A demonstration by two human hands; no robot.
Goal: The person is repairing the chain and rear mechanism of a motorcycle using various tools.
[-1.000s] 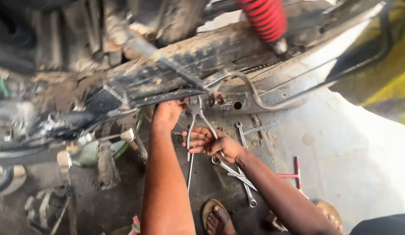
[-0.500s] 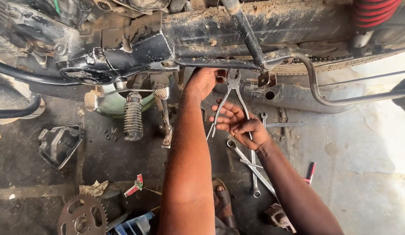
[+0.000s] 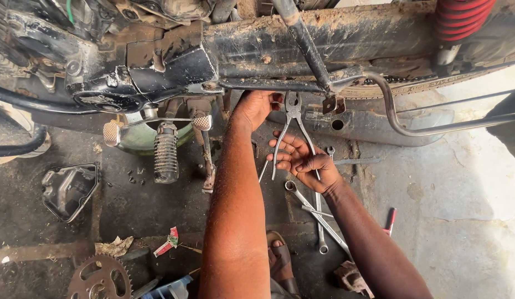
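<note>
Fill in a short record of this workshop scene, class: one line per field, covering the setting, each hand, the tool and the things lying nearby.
setting: dirty black motorcycle frame above a stained concrete floor
left hand: left hand reaches up under the frame
right hand: right hand grips the handles of bare steel pliers
pliers: jaws up at a small frame bracket
on floor: long steel spanners, toothed grey sprocket, black engine cover
other: red coil spring; ribbed footpeg

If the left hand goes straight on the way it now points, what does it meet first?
The left hand points up into the motorcycle's underside; it would probably meet the dark frame tube just above it first. It may already touch it; depth is unclear.
</note>
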